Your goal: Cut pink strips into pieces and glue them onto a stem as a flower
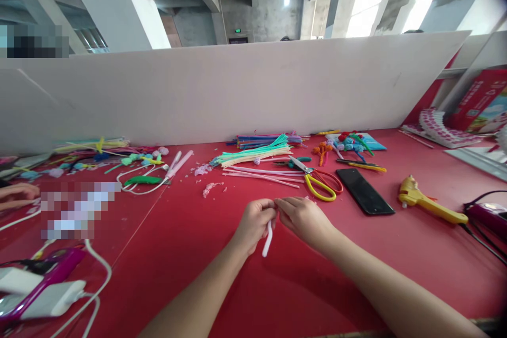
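A short white pipe cleaner (pixel 268 240) hangs down between my hands, its lower end free above the red table. Closed fingers of my left hand (pixel 255 224) grip it near the top. My right hand (pixel 303 218) is closed too, its fingertips touching those of the left hand around the pipe cleaner's upper part, which is hidden. Beyond my hands lie scissors (pixel 320 187) with yellow and red handles, pink pipe cleaners (pixel 263 175) and a bundle of mint green ones (pixel 253 154).
A black phone (pixel 365 191) and a yellow glue gun (pixel 431 203) lie to the right. Finished fuzzy pieces (pixel 350 142) sit at the back. White cables (pixel 105 269) and a power strip (pixel 43 296) are at left, near another person's hand (pixel 18 195). A white partition (pixel 237 90) stands behind.
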### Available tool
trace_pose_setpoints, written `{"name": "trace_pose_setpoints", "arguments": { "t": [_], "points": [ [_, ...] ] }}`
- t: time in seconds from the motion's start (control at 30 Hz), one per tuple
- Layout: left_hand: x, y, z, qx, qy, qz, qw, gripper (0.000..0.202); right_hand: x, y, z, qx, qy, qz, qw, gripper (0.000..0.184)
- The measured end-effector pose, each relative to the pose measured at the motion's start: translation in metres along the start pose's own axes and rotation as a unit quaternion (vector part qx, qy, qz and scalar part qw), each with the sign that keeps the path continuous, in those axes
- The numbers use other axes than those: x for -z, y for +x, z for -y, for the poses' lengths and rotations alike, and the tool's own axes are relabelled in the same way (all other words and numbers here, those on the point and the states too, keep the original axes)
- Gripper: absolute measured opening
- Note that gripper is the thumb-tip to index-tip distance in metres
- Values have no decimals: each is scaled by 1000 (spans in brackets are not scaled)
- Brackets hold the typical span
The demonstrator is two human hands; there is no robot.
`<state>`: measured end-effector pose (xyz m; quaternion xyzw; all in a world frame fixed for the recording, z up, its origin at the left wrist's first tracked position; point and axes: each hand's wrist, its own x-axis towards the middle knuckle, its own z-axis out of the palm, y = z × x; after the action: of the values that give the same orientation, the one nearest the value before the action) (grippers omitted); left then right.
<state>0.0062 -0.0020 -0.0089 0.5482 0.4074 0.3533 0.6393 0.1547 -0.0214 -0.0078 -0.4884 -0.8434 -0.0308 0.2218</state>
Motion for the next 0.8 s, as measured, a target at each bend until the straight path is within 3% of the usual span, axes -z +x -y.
{"name": "trace_pose_setpoints", "arguments": {
  "t": [0.5,0.8],
  "points": [
    [2,2,1,33,3,-1,999,15,-9,0,-3,48,-72,23,996,17],
    [1,0,0,27,4,-14,1000,12,-8,-1,0,14,-65,4,998,16]
  ]
}}
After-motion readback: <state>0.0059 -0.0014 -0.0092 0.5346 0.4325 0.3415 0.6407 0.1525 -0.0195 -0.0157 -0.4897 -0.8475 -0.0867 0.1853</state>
